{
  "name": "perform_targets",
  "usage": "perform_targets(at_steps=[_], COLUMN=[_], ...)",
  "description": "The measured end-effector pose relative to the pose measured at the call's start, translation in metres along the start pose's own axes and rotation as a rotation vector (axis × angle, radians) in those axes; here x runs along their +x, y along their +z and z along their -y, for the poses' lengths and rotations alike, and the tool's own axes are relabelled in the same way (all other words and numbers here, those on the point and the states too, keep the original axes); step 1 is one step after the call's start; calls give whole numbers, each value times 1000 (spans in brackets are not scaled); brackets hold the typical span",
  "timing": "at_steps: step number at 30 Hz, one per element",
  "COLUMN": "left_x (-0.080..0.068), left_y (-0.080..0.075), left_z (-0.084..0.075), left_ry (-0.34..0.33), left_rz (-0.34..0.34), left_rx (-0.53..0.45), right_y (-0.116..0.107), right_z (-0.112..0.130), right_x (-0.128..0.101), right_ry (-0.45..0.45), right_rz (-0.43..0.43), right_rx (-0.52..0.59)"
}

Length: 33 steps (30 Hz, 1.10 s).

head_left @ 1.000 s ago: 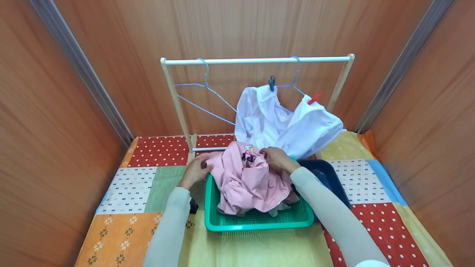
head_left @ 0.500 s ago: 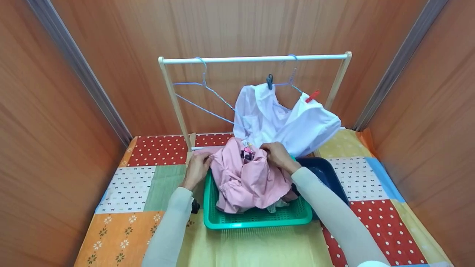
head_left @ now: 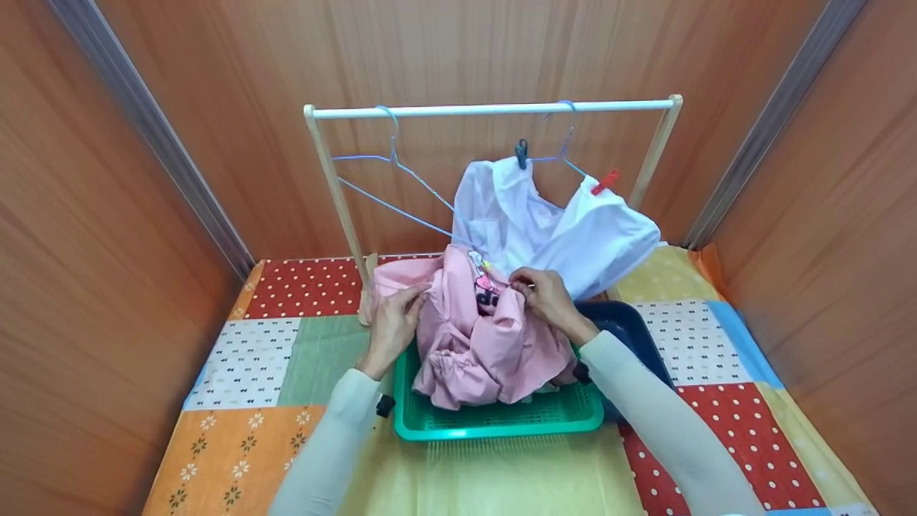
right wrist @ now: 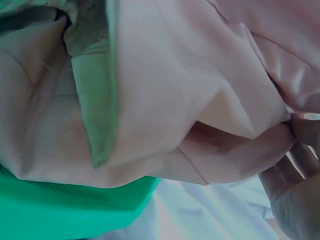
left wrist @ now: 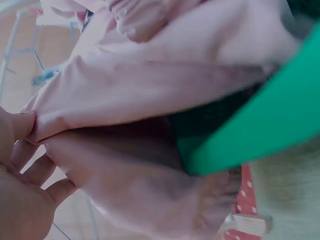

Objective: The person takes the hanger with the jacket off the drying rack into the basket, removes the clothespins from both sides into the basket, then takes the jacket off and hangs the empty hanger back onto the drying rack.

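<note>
A pink garment (head_left: 476, 337) is lifted partly out of a green basket (head_left: 494, 423). My left hand (head_left: 397, 322) pinches its left edge, and my right hand (head_left: 541, 294) pinches its top near a dark print. Close up in the left wrist view, the pink garment (left wrist: 150, 85) is pinched by the fingers (left wrist: 20, 127) above the basket rim (left wrist: 260, 125). In the right wrist view the fingers (right wrist: 300, 135) pinch a fold of the pink garment (right wrist: 175, 100). The garment's lower part still lies in the basket.
A wooden drying rack (head_left: 494, 110) stands behind, with an empty blue hanger (head_left: 401, 172) and a white garment (head_left: 559, 229) clipped on a second hanger. A dark blue bin (head_left: 630, 330) sits right of the basket. A patchwork cloth (head_left: 251, 358) covers the table. Wooden walls close in on three sides.
Both hands have raised the pink garment higher and further back toward the rack. The left hand moved up and right along its edge.
</note>
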<state>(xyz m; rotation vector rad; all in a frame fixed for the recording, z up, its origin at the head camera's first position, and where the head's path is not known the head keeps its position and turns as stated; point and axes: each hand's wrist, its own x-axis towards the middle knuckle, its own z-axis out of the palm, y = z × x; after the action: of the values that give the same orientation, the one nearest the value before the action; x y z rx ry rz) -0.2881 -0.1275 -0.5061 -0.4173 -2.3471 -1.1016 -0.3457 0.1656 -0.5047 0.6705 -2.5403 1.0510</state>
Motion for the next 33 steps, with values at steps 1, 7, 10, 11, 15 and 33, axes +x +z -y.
perform_targets(at_steps=[1,7,10,11,15,33], left_x=[-1,-15,-24,-27,-37,-86], left_y=[0,0,0,0,0,22], left_z=[-4,-21,-26,-28,-34,-35], left_ry=[25,195,237,244,296,351], left_rz=[2,40,72,83,146,677], left_rx=[-6,-55,-63,-64,-74,175], right_y=[-2,-14,-18,-19,-21,-16], right_z=[3,17,22,23,26,26], right_x=[-2,-21,-34,-38,-52,-97], right_ry=[-6,-84,-142,-158,-210,-267], right_rz=[-7,8,53,67,114,619], right_rx=[10,53,38,29,7,-135])
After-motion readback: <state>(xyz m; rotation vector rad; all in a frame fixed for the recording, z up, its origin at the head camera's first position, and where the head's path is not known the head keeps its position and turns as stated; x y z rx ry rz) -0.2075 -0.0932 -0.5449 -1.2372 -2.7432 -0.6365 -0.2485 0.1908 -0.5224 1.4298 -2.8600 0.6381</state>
